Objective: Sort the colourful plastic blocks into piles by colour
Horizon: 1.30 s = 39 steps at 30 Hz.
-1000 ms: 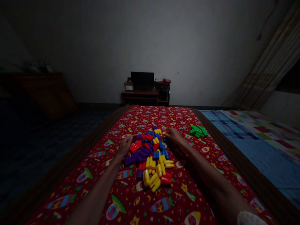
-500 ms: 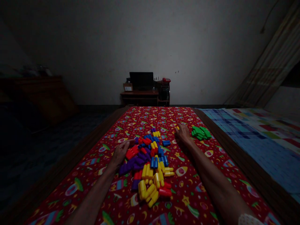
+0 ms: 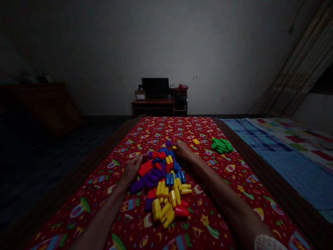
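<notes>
**Hands:** We hold our left hand (image 3: 131, 170) and our right hand (image 3: 186, 152) apart, with the heap between them. The left lies open, its fingers just beside a red block (image 3: 145, 168). The right reaches over the far end of the heap, its fingertips at a yellow block (image 3: 173, 147); we cannot tell whether it grips that block.

**Blocks:** A long heap of plastic toy blocks (image 3: 162, 180) in red, blue, purple and yellow lies in the middle of the sheet. Beyond it sit a lone purple block (image 3: 168, 143) and a lone yellow block (image 3: 196, 141), both apart from the heap. A separate cluster of green blocks (image 3: 221, 145) lies farther right, well clear of our right hand.

**Around us:** Under everything is a red bedsheet (image 3: 208, 222) printed with rockets and stars, on a wooden bed frame (image 3: 275, 180). To the right lies a checked blue quilt (image 3: 286, 156). Ahead, a dark monitor (image 3: 155, 88) stands on a wooden desk (image 3: 152, 102) against a pale wall (image 3: 104, 52), and a striped curtain (image 3: 299, 69) hangs at the right.
</notes>
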{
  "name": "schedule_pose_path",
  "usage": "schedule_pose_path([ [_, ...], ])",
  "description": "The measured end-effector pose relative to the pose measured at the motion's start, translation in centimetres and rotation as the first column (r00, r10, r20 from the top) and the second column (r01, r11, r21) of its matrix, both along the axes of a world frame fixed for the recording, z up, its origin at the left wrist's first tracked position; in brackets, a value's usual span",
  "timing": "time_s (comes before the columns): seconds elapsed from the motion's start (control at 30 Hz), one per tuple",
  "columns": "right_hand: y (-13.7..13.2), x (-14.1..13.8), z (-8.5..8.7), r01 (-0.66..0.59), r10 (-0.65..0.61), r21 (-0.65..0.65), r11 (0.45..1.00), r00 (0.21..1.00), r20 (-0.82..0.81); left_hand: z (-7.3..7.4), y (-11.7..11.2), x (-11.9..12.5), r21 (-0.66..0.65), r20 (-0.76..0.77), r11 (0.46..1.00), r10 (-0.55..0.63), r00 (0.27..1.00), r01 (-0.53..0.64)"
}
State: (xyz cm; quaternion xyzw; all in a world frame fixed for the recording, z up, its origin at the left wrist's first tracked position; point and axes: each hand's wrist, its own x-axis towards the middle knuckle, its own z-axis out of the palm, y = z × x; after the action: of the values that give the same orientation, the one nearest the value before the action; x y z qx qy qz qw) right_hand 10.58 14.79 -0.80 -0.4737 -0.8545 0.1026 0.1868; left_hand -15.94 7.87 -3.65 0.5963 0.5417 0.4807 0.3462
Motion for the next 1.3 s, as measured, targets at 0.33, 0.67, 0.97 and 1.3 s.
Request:
schedule_pose_path([
  [0.33,1.4,5.1,0.9,0.344,-0.337,0.037,0.938,0.933,-0.128,0.5,-0.3,0.1,-0.01,0.002,1.0,-0.007,1.0,0.007],
  [0.67,-0.4,4.2,2.6,0.172,-0.154,0.077,0.982,0.968,-0.2,-0.5,0.2,-0.3,-0.005,0.005,1.0,-0.008,1.0,0.008],
  [0.97,-5.7,-1.9,3.5,-0.036,0.041,-0.044,0.998,0.993,0.109,0.5,-0.3,0.2,-0.017,0.003,1.0,-0.005,1.0,0.005],
  [1.3,-0.4,5.2,4.1,0.245,-0.259,-0.083,0.966,0.913,-0.316,0.3,-0.2,0.2,-0.008,0.004,1.0,-0.013,1.0,0.013],
])
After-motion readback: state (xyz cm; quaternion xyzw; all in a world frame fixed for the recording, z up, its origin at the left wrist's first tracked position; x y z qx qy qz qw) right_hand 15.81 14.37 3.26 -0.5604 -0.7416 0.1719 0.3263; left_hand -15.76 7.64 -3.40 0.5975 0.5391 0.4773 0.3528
